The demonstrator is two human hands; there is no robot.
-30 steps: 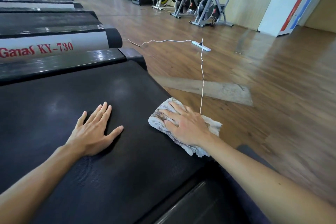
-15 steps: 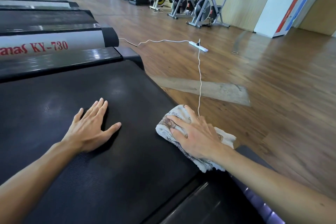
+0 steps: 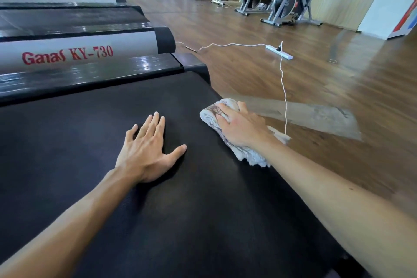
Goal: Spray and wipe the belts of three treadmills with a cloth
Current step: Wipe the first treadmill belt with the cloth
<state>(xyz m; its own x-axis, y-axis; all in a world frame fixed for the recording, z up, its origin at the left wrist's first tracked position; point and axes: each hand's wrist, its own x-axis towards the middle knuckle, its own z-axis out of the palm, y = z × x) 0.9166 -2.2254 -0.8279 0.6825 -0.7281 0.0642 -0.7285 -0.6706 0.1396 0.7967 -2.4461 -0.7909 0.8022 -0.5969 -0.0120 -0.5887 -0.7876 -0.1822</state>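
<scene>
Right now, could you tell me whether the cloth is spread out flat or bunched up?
Bunched up. The cloth lies in thick rolled folds under the right hand, at the belt's right edge.

Head-worn view, forward and down, close over belt (image 3: 90, 142).

My left hand (image 3: 146, 153) lies flat on the treadmill belt (image 3: 90, 142). To its right, my right hand (image 3: 241, 126) presses a cloth (image 3: 246, 153) at the belt's right edge. More treadmills (image 3: 67, 18) line up beyond. On the floor (image 3: 338, 97) to the right lies a power strip (image 3: 279, 52), exercise bikes (image 3: 286, 0) behind it.
</scene>
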